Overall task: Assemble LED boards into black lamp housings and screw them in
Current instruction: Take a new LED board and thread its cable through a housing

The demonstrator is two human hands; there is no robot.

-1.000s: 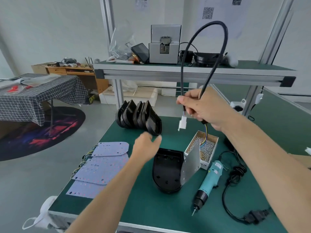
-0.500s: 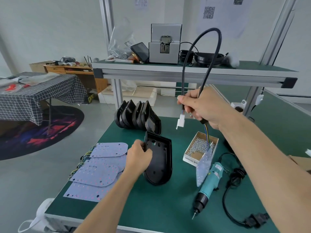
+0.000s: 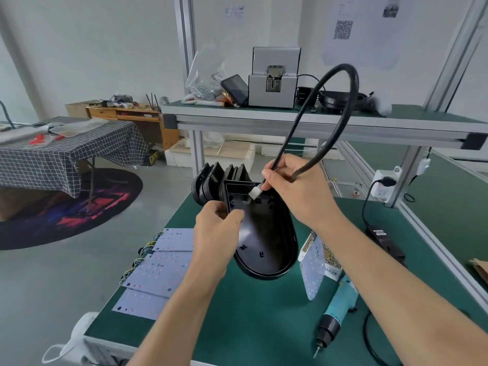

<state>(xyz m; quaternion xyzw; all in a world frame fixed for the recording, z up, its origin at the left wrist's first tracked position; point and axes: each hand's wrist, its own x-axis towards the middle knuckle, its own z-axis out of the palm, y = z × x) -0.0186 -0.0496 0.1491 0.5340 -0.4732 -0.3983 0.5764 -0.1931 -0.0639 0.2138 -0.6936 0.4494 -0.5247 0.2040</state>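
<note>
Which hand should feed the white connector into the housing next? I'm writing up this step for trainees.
The right hand, probably. It already pinches the black cable just behind the white connector, at the housing's upper end. The left hand is occupied holding the black housing tilted up.

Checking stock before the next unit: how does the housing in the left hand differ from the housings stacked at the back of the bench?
The held housing is lifted off the green mat in the left hand, tilted with its open cavity facing the camera; the stacked housings stand on edge, packed together, cavities hidden. The right hand brings a white connector to the held one; nothing touches the stack. Both are black plastic.
</note>
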